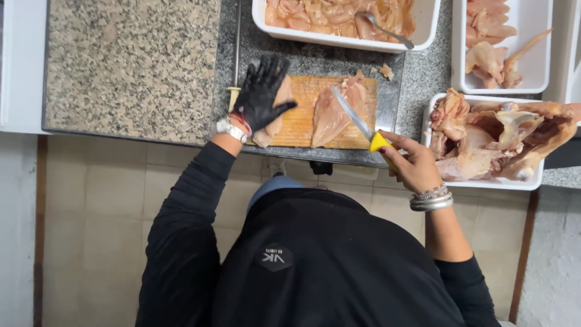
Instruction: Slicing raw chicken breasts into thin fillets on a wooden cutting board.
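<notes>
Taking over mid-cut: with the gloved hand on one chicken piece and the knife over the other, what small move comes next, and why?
Probably lower the knife onto the right chicken piece: the right hand holds its blade above that meat, while the gloved left hand presses the left piece, leaving the right one unsteadied.

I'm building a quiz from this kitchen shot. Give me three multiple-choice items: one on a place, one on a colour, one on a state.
1. Where does the left hand rest?
A. on a chicken piece on the cutting board
B. in a tray
C. on the floor

2. What colour is the knife handle?
A. red
B. yellow
C. green

3. How is the right hand?
A. open and empty
B. flat on the counter
C. closed around the knife

Answers:
1 A, the gloved palm lies on the left meat piece.
2 B, yellow shows by the fingers.
3 C, the fingers wrap the handle.
</notes>
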